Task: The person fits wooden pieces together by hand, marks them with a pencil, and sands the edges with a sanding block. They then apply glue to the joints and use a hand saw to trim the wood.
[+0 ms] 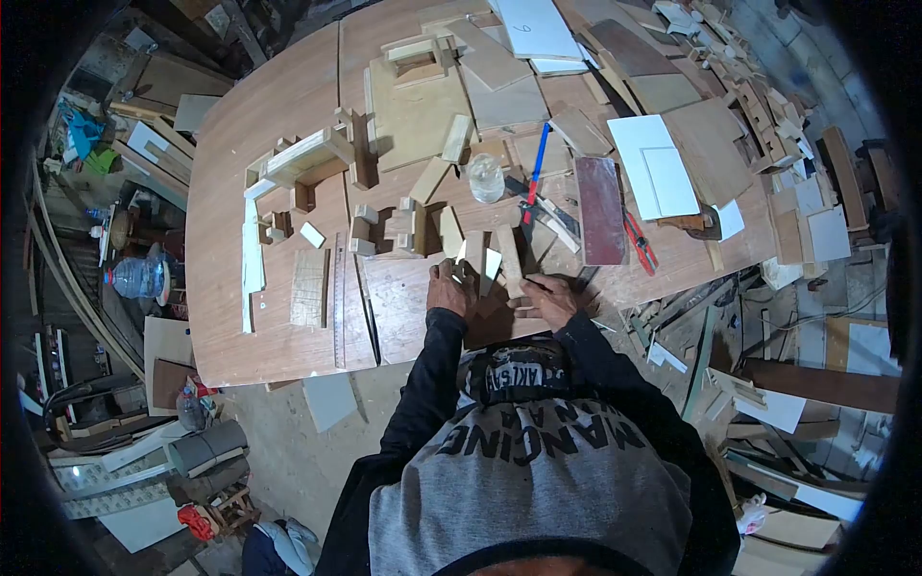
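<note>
At the table's near edge, my left hand [451,289] is closed around the lower end of a small wooden block [475,252]. My right hand [546,303] grips a second wooden strip [509,254] just to the right, its fingers bent against the lower part. Between the two pieces lies a pale offcut [492,264]. The undersides of both hands and the fingertips are partly hidden. Beyond my left hand are a small notched wooden assembly [413,228] and a thin angled piece of wood [451,231].
Around me on the wooden table [279,350] lie a ruler [339,302], a clear jar [486,179], a red-and-black tool [528,211], red-handled pliers [639,245], a dark brown board [600,211] and white panels [653,168]. A box-like wooden frame [307,158] stands at the left.
</note>
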### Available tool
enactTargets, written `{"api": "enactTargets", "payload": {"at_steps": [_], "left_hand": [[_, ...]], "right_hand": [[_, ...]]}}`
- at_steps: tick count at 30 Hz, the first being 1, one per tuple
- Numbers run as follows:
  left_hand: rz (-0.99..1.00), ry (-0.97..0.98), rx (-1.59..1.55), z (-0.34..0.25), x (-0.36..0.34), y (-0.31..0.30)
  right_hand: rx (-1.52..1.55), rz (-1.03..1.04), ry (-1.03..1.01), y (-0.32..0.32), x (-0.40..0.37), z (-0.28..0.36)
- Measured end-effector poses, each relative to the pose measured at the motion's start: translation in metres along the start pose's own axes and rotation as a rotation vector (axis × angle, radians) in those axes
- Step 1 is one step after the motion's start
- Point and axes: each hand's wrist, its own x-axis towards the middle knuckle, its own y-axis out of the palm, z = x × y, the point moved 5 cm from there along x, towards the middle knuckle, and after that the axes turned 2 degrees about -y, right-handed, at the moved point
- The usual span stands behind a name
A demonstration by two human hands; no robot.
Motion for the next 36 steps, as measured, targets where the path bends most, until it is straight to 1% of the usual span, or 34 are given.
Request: {"api": "enactTargets", "payload": {"at_steps": [1,2,4,5,7,9,10,11,13,14,16,17,19,20,22,23,24,26,27,30,32,33,35,36], "left_hand": [[-0.022,0.041,-0.022,-0.005,0.000,-0.007],[-0.027,0.042,-0.025,-0.008,0.001,-0.012],[0.033,-0.043,-0.070,-0.005,0.003,-0.017],[0.031,-0.040,-0.070,-0.004,0.004,-0.019],[0.092,-0.006,-0.102,-0.004,0.007,-0.019],[0.113,-0.003,-0.080,-0.002,0.010,-0.015],[0.131,-0.002,-0.061,0.001,0.011,-0.012],[0.133,-0.001,-0.062,0.004,0.012,-0.010],[0.212,0.111,-0.013,0.004,0.015,0.001],[0.183,0.058,-0.035,0.008,0.014,0.004],[0.207,0.079,0.005,0.005,0.016,0.006],[0.230,0.096,0.046,0.005,0.015,0.006],[0.247,0.062,0.049,-0.005,0.014,-0.002],[0.260,0.028,0.052,-0.007,0.015,-0.004],[0.268,0.032,0.102,-0.005,0.018,-0.001],[0.274,0.035,0.154,-0.002,0.019,0.001],[0.276,0.032,0.153,0.004,0.021,0.009],[0.198,0.199,0.395,0.007,0.022,0.026],[0.199,0.199,0.393,0.001,0.020,0.022],[0.204,0.161,0.338,-0.014,0.016,0.008],[0.132,0.092,0.300,-0.018,0.013,-0.007],[0.132,0.094,0.300,-0.017,0.010,-0.014],[0.128,0.153,0.341,-0.014,0.003,-0.032],[0.159,-0.012,0.263,-0.009,0.001,-0.040]], "right_hand": [[-0.013,0.062,-0.004,0.009,0.003,-0.001],[-0.026,0.124,-0.007,0.018,0.006,-0.003],[-0.017,0.095,-0.030,0.033,0.010,-0.008],[-0.001,0.063,-0.054,0.037,0.013,-0.011],[-0.003,0.053,-0.039,0.045,0.018,-0.014],[-0.605,-0.069,-0.171,0.049,0.019,-0.007],[-0.674,-0.186,-0.421,0.036,0.043,-0.032],[-0.674,-0.188,-0.420,0.031,0.050,-0.041],[-1.104,-0.213,-0.823,0.044,0.041,-0.028],[-1.105,-0.219,-0.824,0.044,0.042,-0.028],[-1.202,-0.237,-0.650,0.056,0.033,-0.016],[-1.201,-0.238,-0.646,0.061,0.028,-0.010],[-1.201,-0.156,-0.531,0.066,0.029,-0.006],[-1.202,-0.159,-0.529,0.063,0.033,-0.012],[-1.100,-0.245,-0.814,0.057,0.030,-0.013],[-1.101,-0.244,-0.812,0.051,0.033,-0.018],[-1.102,-0.278,-0.750,0.048,0.029,-0.014],[-1.152,-0.334,-0.620,0.045,0.023,-0.009],[-1.153,-0.336,-0.619,0.044,0.023,-0.009],[-1.160,-0.371,-0.650,0.043,0.022,-0.003],[-1.194,-0.309,-0.507,0.044,0.026,-0.003],[-1.194,-0.310,-0.506,0.045,0.022,0.001],[-1.228,-0.317,-0.632,0.055,0.011,0.012],[-1.226,-0.317,-0.630,0.058,0.009,0.016]]}}
